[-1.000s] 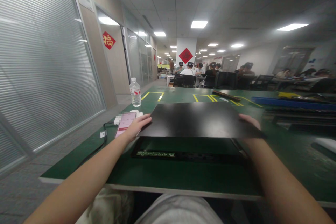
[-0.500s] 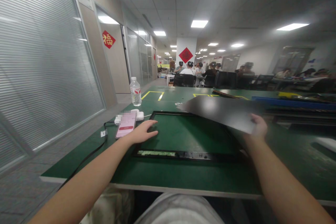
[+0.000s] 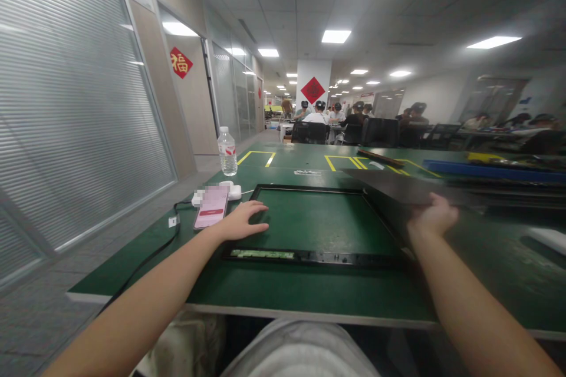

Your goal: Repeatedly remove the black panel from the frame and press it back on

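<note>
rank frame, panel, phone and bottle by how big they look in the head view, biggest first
1. frame, by its outline
2. panel, tilted and blurred, so its edges are unclear
3. phone and bottle, unranked: the phone looks wider, the bottle slightly taller

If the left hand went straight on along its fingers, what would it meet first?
Probably the right side of the black frame, across the opening from the left hand. Height is unclear: if raised, that hand might meet the dark sheet in the right hand instead.
</note>
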A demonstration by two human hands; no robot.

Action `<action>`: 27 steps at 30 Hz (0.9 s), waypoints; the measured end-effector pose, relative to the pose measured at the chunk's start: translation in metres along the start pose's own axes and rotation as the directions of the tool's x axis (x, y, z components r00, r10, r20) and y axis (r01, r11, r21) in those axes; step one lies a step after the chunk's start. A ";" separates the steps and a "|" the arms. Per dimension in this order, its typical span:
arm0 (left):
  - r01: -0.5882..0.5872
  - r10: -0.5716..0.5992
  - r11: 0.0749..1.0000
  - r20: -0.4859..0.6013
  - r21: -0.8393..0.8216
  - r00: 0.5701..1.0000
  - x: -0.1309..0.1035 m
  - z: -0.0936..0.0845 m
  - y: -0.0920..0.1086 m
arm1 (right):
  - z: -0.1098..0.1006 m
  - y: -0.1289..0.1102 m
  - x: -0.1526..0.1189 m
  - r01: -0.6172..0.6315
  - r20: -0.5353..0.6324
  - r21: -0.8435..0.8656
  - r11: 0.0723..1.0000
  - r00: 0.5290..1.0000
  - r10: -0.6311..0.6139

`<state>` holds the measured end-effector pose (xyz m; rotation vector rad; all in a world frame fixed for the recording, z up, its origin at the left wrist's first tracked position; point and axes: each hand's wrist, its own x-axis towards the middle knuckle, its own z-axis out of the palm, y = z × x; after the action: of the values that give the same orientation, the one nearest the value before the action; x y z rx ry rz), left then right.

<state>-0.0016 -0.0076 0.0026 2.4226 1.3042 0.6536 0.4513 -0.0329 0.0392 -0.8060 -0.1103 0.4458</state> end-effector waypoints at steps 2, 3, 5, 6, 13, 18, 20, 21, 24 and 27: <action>-0.010 0.010 1.000 0.004 0.010 1.000 0.000 -0.001 0.003 | -0.001 0.000 -0.001 0.085 -0.022 -0.003 0.996 0.996 -0.085; -0.017 0.017 1.000 0.011 0.017 1.000 0.000 -0.001 0.004 | -0.001 0.000 -0.001 0.135 -0.040 -0.004 0.991 0.990 -0.135; -0.038 0.037 0.999 0.028 0.030 0.999 0.000 -0.002 0.006 | -0.003 0.000 0.001 0.163 -0.051 -0.023 0.986 0.985 -0.164; -0.051 0.050 0.998 0.037 0.034 0.998 0.000 -0.002 0.007 | -0.003 0.001 0.002 0.172 -0.059 -0.023 0.985 0.983 -0.173; -0.198 0.200 0.980 0.099 -0.025 0.975 -0.004 -0.006 0.019 | -0.003 0.001 0.006 0.126 -0.079 0.012 0.992 0.989 -0.125; -0.247 0.247 0.969 0.199 -0.025 0.948 -0.005 -0.003 0.022 | -0.004 -0.001 0.010 0.056 -0.127 -0.002 0.998 0.990 -0.056; -0.255 0.254 0.967 0.214 -0.021 0.943 -0.005 -0.002 0.022 | -0.005 -0.002 0.011 0.032 -0.152 -0.019 0.999 0.988 -0.034; -0.259 0.257 0.966 0.219 -0.019 0.941 -0.005 -0.002 0.022 | -0.006 -0.002 0.011 0.024 -0.165 -0.030 0.999 0.986 -0.028; -0.266 0.262 0.964 0.223 -0.014 0.939 -0.005 -0.001 0.023 | -0.006 -0.001 0.013 0.016 -0.192 -0.054 0.998 0.981 -0.026; -0.274 0.272 0.961 0.214 -0.023 0.938 -0.006 -0.001 0.026 | -0.007 0.002 0.020 0.005 -0.207 -0.035 0.999 0.978 -0.012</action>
<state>0.0131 -0.0261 0.0140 2.6207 0.8958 0.4360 0.4705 -0.0282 0.0316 -0.8809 0.0725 0.3505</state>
